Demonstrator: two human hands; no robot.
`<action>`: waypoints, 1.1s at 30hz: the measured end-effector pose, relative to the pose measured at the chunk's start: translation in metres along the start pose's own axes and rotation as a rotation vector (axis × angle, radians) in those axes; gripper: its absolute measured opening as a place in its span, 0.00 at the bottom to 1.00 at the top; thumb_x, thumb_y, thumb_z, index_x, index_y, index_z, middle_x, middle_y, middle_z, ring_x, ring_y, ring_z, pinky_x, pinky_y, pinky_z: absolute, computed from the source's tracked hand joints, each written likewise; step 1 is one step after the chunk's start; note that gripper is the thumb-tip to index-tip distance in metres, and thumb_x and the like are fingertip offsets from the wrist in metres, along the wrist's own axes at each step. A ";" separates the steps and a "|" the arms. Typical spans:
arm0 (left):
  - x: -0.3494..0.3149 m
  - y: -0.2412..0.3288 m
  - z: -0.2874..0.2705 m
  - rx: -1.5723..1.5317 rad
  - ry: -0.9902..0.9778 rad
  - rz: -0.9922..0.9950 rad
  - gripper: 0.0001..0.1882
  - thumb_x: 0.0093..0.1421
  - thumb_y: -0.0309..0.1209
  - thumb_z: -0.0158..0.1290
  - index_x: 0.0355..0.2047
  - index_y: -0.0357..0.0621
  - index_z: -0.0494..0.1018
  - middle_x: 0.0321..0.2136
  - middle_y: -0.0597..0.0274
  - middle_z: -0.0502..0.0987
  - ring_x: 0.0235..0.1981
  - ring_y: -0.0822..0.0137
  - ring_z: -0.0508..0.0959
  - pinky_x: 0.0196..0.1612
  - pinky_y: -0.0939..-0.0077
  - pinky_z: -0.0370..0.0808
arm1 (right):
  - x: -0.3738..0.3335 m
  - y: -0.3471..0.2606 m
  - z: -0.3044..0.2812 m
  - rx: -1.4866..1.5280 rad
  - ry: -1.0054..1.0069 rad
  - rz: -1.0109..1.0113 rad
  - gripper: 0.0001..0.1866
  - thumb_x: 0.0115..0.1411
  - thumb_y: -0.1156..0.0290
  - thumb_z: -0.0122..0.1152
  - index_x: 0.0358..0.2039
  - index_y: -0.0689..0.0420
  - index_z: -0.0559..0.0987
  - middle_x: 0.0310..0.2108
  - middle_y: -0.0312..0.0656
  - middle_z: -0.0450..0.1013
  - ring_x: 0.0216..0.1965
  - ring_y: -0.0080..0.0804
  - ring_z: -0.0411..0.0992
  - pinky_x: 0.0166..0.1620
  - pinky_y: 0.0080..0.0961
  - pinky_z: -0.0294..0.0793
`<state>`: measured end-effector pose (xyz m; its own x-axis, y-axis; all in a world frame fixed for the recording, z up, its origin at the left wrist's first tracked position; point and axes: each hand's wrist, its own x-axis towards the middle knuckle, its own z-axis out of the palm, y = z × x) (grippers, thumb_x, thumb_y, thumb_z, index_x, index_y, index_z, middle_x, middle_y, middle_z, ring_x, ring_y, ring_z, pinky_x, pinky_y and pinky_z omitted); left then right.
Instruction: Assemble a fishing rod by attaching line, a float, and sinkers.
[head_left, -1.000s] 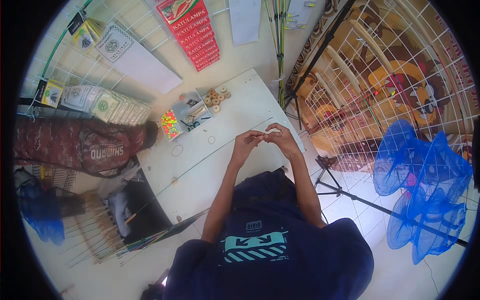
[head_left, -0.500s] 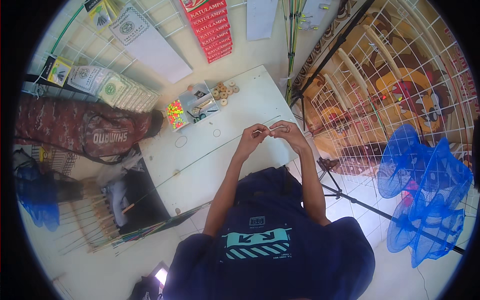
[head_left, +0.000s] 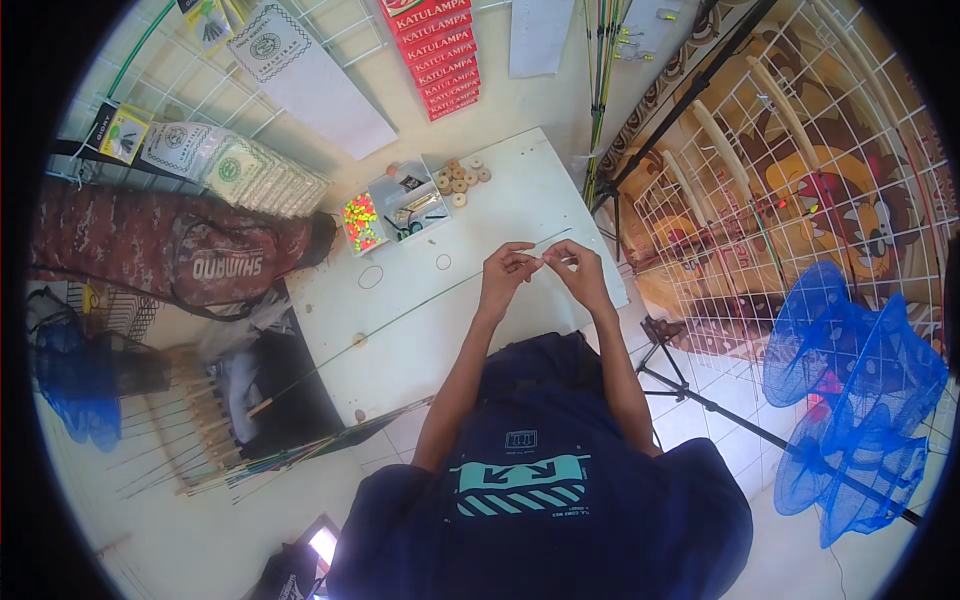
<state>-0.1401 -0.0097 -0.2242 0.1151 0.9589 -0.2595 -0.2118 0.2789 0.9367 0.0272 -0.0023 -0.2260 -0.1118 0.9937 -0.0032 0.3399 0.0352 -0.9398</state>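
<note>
My left hand (head_left: 507, 280) and my right hand (head_left: 578, 274) meet above the right part of the white table (head_left: 525, 185). Thumb and fingers of each are pinched together, and the tips nearly touch. Whatever lies between them is too small to make out. Under and beyond my hands a thin green rod (head_left: 414, 311) lies slantwise across the table. Farther left, two thin loops rest on the tabletop, a larger loop (head_left: 374, 266) and a smaller one.
At the table's back stands a divided box (head_left: 428, 234) with bright small beads (head_left: 360, 222) and small parts. Round cork-like pieces (head_left: 459, 186) lie beside it. A camouflage bag (head_left: 170, 250) is at left. Blue nets (head_left: 850, 380) and a black tripod (head_left: 680, 385) stand at right.
The view has shifted slightly. My fingers have changed position a little, with my left fingers more spread at the back, while both hands stay close together.
</note>
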 end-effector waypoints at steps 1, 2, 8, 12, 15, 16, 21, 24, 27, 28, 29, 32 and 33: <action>-0.002 0.000 -0.001 -0.029 0.031 0.003 0.12 0.56 0.29 0.62 0.37 0.37 0.76 0.27 0.63 0.79 0.25 0.77 0.73 0.30 0.82 0.68 | 0.000 -0.003 0.002 0.015 0.023 -0.003 0.09 0.56 0.67 0.66 0.33 0.59 0.81 0.29 0.39 0.79 0.33 0.29 0.77 0.40 0.28 0.73; -0.002 -0.003 -0.003 -0.029 0.033 0.000 0.12 0.56 0.29 0.62 0.37 0.37 0.76 0.27 0.63 0.79 0.25 0.77 0.73 0.30 0.82 0.68 | 0.000 -0.006 0.002 0.016 0.021 -0.001 0.09 0.56 0.67 0.66 0.33 0.59 0.81 0.29 0.39 0.79 0.33 0.29 0.77 0.40 0.28 0.73; 0.003 -0.009 -0.005 -0.070 0.054 0.018 0.11 0.55 0.26 0.62 0.37 0.36 0.75 0.29 0.59 0.81 0.27 0.73 0.77 0.31 0.80 0.70 | 0.000 -0.013 0.001 -0.016 0.082 -0.035 0.07 0.54 0.69 0.67 0.31 0.59 0.82 0.29 0.40 0.79 0.33 0.29 0.77 0.39 0.26 0.70; 0.004 -0.010 -0.004 -0.085 0.050 0.018 0.10 0.55 0.26 0.61 0.37 0.36 0.75 0.30 0.58 0.81 0.27 0.72 0.78 0.32 0.80 0.70 | -0.001 -0.016 -0.001 -0.041 0.087 -0.046 0.06 0.54 0.70 0.66 0.31 0.58 0.83 0.30 0.40 0.80 0.34 0.30 0.76 0.39 0.26 0.70; 0.004 -0.012 -0.006 -0.085 0.048 0.026 0.10 0.56 0.26 0.61 0.37 0.35 0.75 0.30 0.58 0.81 0.28 0.72 0.78 0.32 0.80 0.70 | -0.001 -0.019 0.000 -0.062 0.075 -0.052 0.06 0.55 0.70 0.65 0.32 0.57 0.83 0.31 0.40 0.80 0.34 0.31 0.76 0.39 0.27 0.71; 0.004 -0.013 -0.006 -0.088 0.045 0.030 0.11 0.56 0.26 0.61 0.37 0.35 0.75 0.30 0.58 0.81 0.28 0.72 0.78 0.32 0.80 0.70 | -0.001 -0.018 0.001 -0.062 0.074 -0.052 0.06 0.55 0.70 0.65 0.32 0.57 0.83 0.31 0.40 0.80 0.34 0.31 0.76 0.39 0.27 0.71; 0.004 -0.015 -0.007 -0.081 0.045 0.013 0.11 0.56 0.27 0.62 0.37 0.36 0.75 0.30 0.58 0.81 0.28 0.72 0.79 0.32 0.80 0.70 | -0.001 -0.018 0.002 -0.040 0.101 -0.038 0.06 0.54 0.71 0.65 0.32 0.58 0.83 0.31 0.42 0.80 0.33 0.32 0.75 0.39 0.27 0.72; 0.005 -0.013 -0.006 -0.075 0.042 0.002 0.12 0.56 0.28 0.62 0.37 0.36 0.75 0.30 0.58 0.81 0.28 0.71 0.79 0.32 0.80 0.70 | -0.001 -0.015 0.001 -0.041 0.110 -0.038 0.06 0.54 0.71 0.65 0.31 0.59 0.83 0.30 0.41 0.79 0.33 0.31 0.75 0.39 0.27 0.72; 0.005 -0.013 -0.005 -0.079 0.042 -0.004 0.12 0.56 0.28 0.62 0.37 0.36 0.75 0.30 0.57 0.81 0.28 0.71 0.79 0.32 0.79 0.70 | -0.001 -0.014 0.002 -0.017 0.116 -0.025 0.06 0.53 0.72 0.65 0.31 0.59 0.83 0.29 0.41 0.78 0.33 0.29 0.74 0.39 0.27 0.72; 0.005 -0.014 -0.005 -0.081 0.044 -0.002 0.12 0.56 0.28 0.62 0.37 0.36 0.75 0.30 0.57 0.81 0.28 0.71 0.79 0.32 0.79 0.70 | -0.001 -0.015 0.002 -0.017 0.114 -0.024 0.06 0.53 0.72 0.65 0.31 0.59 0.83 0.29 0.41 0.78 0.33 0.29 0.74 0.39 0.27 0.72; 0.005 -0.014 -0.006 -0.081 0.042 -0.001 0.12 0.56 0.28 0.62 0.38 0.35 0.75 0.30 0.57 0.81 0.27 0.71 0.79 0.32 0.79 0.70 | -0.001 -0.016 0.002 -0.024 0.118 -0.028 0.06 0.53 0.72 0.65 0.31 0.58 0.83 0.29 0.41 0.78 0.33 0.29 0.74 0.39 0.27 0.71; 0.005 -0.014 -0.007 -0.078 0.043 -0.009 0.12 0.56 0.28 0.62 0.38 0.35 0.75 0.31 0.57 0.82 0.27 0.71 0.79 0.32 0.79 0.70 | -0.001 -0.017 0.002 -0.040 0.133 -0.039 0.06 0.53 0.72 0.65 0.31 0.58 0.83 0.29 0.40 0.78 0.32 0.29 0.74 0.39 0.27 0.71; 0.005 -0.014 -0.006 -0.078 0.044 -0.010 0.12 0.56 0.28 0.62 0.38 0.35 0.75 0.31 0.57 0.82 0.27 0.71 0.79 0.32 0.79 0.70 | 0.000 -0.017 0.002 -0.048 0.144 -0.047 0.05 0.53 0.72 0.65 0.31 0.58 0.83 0.29 0.40 0.78 0.33 0.29 0.74 0.39 0.27 0.71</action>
<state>-0.1428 -0.0088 -0.2403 0.0752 0.9571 -0.2800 -0.2863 0.2897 0.9133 0.0194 -0.0035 -0.2105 0.0053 0.9957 0.0925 0.3821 0.0835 -0.9204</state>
